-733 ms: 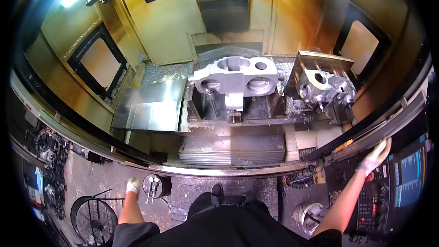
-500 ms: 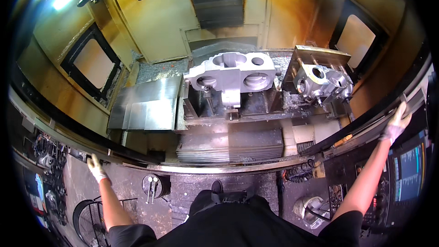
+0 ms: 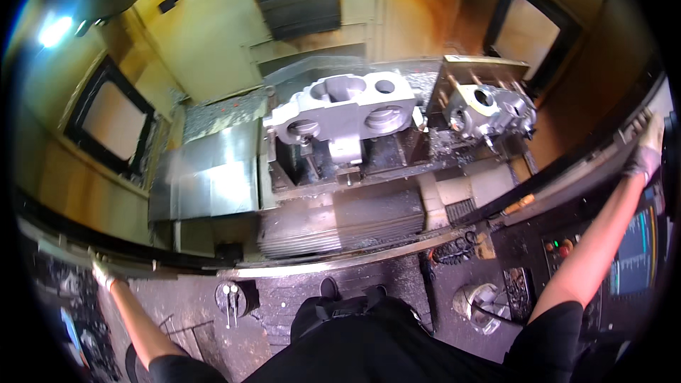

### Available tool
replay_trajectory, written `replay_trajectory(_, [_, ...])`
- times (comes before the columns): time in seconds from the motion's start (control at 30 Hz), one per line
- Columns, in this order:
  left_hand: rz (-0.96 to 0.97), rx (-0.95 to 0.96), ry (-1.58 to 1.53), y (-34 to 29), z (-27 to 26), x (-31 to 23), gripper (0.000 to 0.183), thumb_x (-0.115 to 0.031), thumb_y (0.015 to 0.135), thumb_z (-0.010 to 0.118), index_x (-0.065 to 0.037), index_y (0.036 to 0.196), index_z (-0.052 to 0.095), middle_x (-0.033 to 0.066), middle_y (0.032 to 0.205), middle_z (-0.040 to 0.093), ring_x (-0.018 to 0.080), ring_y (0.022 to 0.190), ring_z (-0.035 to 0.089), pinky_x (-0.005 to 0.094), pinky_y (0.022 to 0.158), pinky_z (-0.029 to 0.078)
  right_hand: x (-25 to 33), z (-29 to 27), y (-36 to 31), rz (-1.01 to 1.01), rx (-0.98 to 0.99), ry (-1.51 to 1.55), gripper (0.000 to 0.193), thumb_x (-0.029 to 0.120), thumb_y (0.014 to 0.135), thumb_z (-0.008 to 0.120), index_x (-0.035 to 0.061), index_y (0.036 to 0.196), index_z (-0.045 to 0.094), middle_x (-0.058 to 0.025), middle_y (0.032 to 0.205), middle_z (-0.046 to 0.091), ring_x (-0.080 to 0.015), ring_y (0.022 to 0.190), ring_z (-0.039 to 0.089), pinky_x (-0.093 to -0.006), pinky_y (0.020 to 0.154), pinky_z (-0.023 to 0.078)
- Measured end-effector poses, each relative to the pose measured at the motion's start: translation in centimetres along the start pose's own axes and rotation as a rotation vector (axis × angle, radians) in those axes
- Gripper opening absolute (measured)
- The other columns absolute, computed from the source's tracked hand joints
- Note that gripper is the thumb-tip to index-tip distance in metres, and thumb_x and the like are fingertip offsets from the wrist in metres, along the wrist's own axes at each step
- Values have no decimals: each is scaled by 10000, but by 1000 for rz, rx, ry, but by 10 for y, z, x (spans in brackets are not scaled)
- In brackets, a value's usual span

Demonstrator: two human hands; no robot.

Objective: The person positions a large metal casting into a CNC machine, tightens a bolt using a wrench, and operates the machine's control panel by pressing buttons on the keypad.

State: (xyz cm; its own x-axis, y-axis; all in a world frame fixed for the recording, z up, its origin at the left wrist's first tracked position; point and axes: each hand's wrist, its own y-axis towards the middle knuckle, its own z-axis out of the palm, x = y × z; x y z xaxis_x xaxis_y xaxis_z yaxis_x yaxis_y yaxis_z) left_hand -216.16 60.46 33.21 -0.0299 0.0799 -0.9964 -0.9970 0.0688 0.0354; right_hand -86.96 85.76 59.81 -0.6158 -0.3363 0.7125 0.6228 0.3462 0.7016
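My left hand [image 3: 103, 273], in a pale work glove, reaches out to the far left. Its somewhat blurred fingers are stretched out against the left door rail [image 3: 131, 267]. At the far right my gloved right hand [image 3: 647, 150] lies with extended fingers on the right door frame [image 3: 603, 154]. I see nothing held in either hand. Between them, inside the machine, a large silver casting [image 3: 347, 108] with round bores sits on a dark fixture [image 3: 312, 179]. A smaller metal casting [image 3: 489, 110] is mounted by an upright plate [image 3: 482, 67] to its right.
Ribbed metal way covers [image 3: 340, 223] lie below the fixture, and a flat steel cover [image 3: 213, 170] is on its left. Metal chips [image 3: 220, 117] gather behind. Outside stand a round stool [image 3: 237, 298], a bucket [image 3: 474, 301] and a lit control screen [image 3: 633, 252].
My left hand has moved further left, up to the door rail. My right hand has shifted outward and up along the right side. The whole view has tilted and shifted.
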Motion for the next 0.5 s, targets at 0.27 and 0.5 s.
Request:
replay_trajectory(0.27, [46, 1, 55, 12, -7, 20, 839, -573, 922, 702, -5, 1505, 504, 100, 1216, 604, 187, 1011, 581, 370, 943, 486, 142, 81, -137, 0, -26, 330, 357, 359, 1026, 677, 3, 1029, 703, -52, 810, 667, -126, 645, 595, -262, 563, 469])
replay_trajectory(0.5, [17, 217, -189, -16, 16, 50, 448, -423, 982, 703, -20, 1168, 649, 10, 870, 542, 103, 678, 499, 268, 650, 459, 267, 138, -278, 120, 52, 352, 324, 374, 1009, 693, 58, 1075, 709, -21, 776, 635, -129, 627, 576, -276, 569, 466])
